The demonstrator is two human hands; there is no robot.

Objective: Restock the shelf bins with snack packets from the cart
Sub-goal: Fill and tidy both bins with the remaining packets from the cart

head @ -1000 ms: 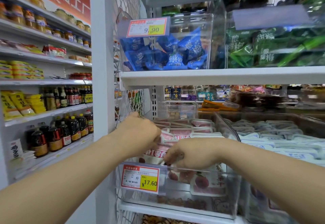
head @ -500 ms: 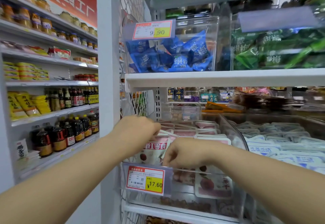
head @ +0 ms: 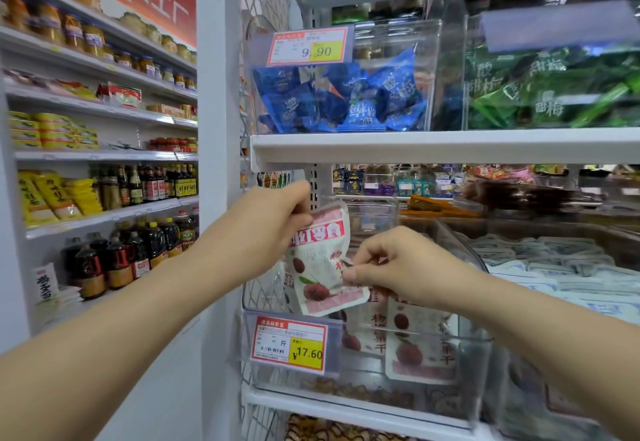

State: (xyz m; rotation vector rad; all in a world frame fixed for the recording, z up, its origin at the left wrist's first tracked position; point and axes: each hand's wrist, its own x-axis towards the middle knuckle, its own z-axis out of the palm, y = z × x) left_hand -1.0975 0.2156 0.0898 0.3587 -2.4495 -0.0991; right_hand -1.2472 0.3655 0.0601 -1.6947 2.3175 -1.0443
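While left hand (head: 270, 219) pinches snack packet (head: 317, 267) top, right hand (head: 398, 264) pinches side; clear bin (head: 474, 364), 17.60 price tag (head: 289, 345) below.

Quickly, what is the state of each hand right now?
Left hand: closed, gripping the top of the snack packet.
Right hand: closed, pinching the same packet's right edge.

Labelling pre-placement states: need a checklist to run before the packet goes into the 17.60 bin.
1. Left hand grips the top of the pink packet: ok.
2. Right hand pinches its right edge: ok.
3. Print matches the packets in the clear bin: ok.
4. Held packet is over that bin: ok.
5. Room in the bin: cannot tell, the hands cover its opening.
6. Seal intact: cannot tell.
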